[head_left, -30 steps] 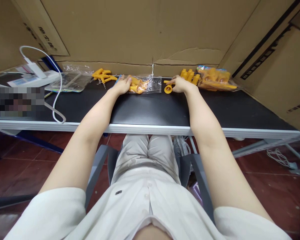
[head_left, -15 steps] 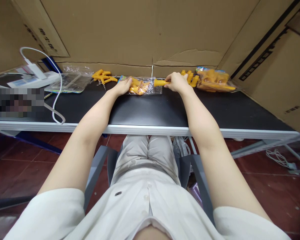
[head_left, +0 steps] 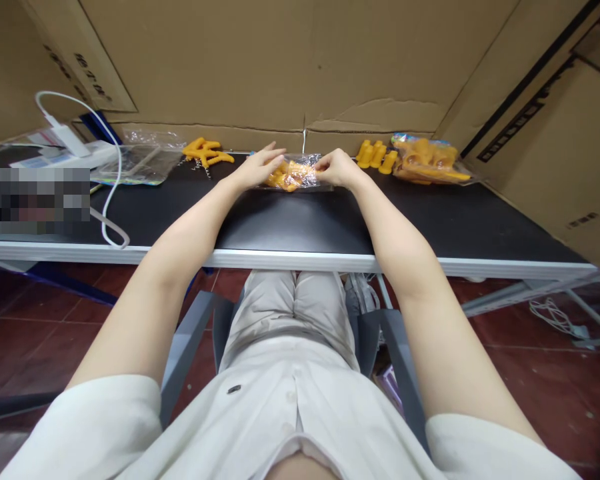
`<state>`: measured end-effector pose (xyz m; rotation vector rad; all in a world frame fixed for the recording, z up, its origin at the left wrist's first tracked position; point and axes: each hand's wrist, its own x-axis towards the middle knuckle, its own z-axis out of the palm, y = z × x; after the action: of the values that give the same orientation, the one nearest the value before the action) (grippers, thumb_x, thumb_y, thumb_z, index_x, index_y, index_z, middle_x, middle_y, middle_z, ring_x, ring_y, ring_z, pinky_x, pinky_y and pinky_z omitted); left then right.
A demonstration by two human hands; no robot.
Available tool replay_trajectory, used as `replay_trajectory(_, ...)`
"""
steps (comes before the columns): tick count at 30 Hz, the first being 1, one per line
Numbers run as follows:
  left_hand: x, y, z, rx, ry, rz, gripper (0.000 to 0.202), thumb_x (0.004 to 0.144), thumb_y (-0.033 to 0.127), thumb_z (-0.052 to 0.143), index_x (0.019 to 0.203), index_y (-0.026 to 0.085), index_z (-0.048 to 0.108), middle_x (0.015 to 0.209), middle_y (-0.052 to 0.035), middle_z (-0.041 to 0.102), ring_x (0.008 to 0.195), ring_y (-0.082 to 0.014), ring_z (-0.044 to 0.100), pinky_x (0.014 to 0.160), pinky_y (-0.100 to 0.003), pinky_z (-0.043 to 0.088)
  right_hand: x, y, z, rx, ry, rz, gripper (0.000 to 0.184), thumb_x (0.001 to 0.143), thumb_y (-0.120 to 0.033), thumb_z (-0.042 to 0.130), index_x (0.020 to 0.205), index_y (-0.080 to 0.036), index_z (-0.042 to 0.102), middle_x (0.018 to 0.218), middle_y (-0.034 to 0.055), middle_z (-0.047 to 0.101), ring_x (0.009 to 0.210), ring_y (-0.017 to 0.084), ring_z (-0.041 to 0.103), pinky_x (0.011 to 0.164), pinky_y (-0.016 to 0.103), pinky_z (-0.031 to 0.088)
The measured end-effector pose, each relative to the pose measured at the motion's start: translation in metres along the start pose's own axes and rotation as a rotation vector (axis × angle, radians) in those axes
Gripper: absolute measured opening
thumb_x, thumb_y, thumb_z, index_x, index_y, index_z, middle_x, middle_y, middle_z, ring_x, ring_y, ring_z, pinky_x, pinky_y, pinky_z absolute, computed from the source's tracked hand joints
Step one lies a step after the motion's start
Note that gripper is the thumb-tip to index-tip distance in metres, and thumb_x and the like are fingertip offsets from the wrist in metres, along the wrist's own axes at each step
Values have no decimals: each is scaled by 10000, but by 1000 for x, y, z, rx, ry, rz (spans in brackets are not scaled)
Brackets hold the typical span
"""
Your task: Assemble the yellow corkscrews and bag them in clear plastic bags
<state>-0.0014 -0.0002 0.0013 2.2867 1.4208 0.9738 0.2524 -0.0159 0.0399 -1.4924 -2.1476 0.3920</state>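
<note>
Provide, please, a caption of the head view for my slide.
Left hand and right hand at a clear bag of yellow parts on a black table.

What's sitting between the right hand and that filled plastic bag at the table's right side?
In the head view, a small cluster of yellow pieces lies between the right hand and the filled plastic bag.

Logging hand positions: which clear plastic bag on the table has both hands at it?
The middle bag, with left hand and right hand at opposite ends; the flattish left packaging and bulging right bag lie away from both.
</note>
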Motion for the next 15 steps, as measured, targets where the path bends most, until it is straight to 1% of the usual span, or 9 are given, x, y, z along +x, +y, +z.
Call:
replay_trajectory(2, 0, 14, 1, -12, -59, 55, 761, 1053, 676, 553, 1632, 186, 621, 1848, -170, 349, 1736, -360, 299, 1422, -510, 197, 2, 3, 1, 27, 4, 21, 268, 744, -169, 809, 1003, -107, 833, 920, 94, 821, 992, 268, 745, 962, 370, 599)
replay_trajectory(4, 1, 32, 2, -10, -90, 104, 728, 1059, 634, 564, 1640, 197, 608, 1858, -161, 336, 1749, -364, 259, 1429, -533, 169, 4, 6, 2, 55, 17, 30, 225, 753, -188, 821, 966, -115, 827, 885, 87, 810, 976, 266, 750, 956, 370, 609)
replay_trajectory(5, 3, 42, 3, 8, -111, 124, 691, 1063, 589, 568, 1647, 221, 602, 1869, -138, 319, 1759, -358, 228, 1432, -540, 151, 6, 8, 4, 69, 27, 27, 210, 756, -201, 831, 950, -120, 826, 870, 83, 804, 976, 266, 753, 962, 373, 614)
replay_trajectory(6, 5, 51, 2, 43, -154, 133, 650, 1058, 533, 584, 1642, 247, 609, 1883, -110, 290, 1768, -364, 189, 1434, -574, 117, 7, 9, 5, 85, 35, 17, 207, 760, -222, 844, 942, -126, 825, 859, 78, 799, 983, 269, 757, 972, 378, 620)
replay_trajectory(8, 10, 68, -1, 134, -227, 160, 571, 1030, 428, 603, 1583, 303, 668, 1897, -38, 259, 1776, -408, 112, 1408, -696, 12, 10, 13, 8, 118, 40, -9, 239, 768, -280, 872, 943, -125, 825, 845, 74, 791, 998, 282, 764, 988, 404, 632)
replay_trajectory(9, 13, 75, -3, 170, -256, 187, 553, 1009, 383, 615, 1554, 327, 693, 1895, 0, 262, 1777, -420, 84, 1395, -723, -30, 11, 14, 9, 136, 34, -14, 259, 771, -299, 882, 948, -118, 825, 848, 78, 790, 1003, 292, 768, 993, 423, 638)
replay_trajectory(11, 22, 86, -8, 224, -298, 225, 545, 964, 303, 639, 1497, 360, 737, 1879, 61, 303, 1780, -409, 69, 1406, -687, -53, 12, 15, 10, 169, 20, -2, 263, 772, -291, 892, 947, -107, 822, 869, 91, 793, 1012, 310, 773, 1005, 461, 643)
replay_trajectory(12, 28, 89, -10, 248, -316, 234, 525, 948, 277, 644, 1452, 358, 768, 1859, 79, 346, 1779, -404, 77, 1413, -664, -50, 11, 15, 10, 184, 16, 16, 247, 766, -270, 896, 939, -110, 820, 875, 95, 794, 1016, 316, 773, 1014, 475, 644)
replay_trajectory(15, 48, 89, -9, 282, -370, 190, 370, 930, 270, 660, 1238, 304, 863, 1752, 100, 515, 1762, -430, 140, 1410, -678, -12, 9, 14, 9, 240, 13, 61, 233, 736, -250, 928, 919, -163, 813, 834, 69, 787, 992, 310, 763, 1020, 505, 654)
